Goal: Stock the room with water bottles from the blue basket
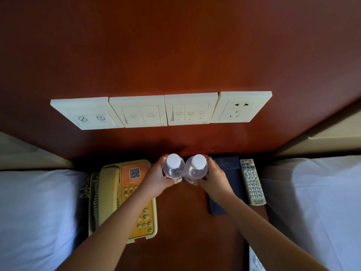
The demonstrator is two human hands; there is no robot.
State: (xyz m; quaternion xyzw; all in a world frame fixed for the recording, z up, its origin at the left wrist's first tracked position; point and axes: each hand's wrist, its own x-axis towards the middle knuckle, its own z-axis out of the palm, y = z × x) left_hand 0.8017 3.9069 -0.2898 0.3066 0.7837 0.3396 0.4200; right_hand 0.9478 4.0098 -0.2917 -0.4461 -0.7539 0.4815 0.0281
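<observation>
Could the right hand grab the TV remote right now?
Probably not yet: the right hand is wrapped around a water bottle. The remote lies close beside it with nothing on top, so once the bottle is let go, it looks easy.

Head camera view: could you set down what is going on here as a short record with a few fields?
Setting: wooden nightstand between two beds, below a row of wall switches
Left hand: fingers wrapped around the left water bottle
Right hand: fingers wrapped around the right water bottle
Bottles: upright, white caps on, side by side and touching or nearly so
Left of bottles: yellow telephone
Right of bottles: dark blue folder, then remote control
Blue basket: not in view
</observation>
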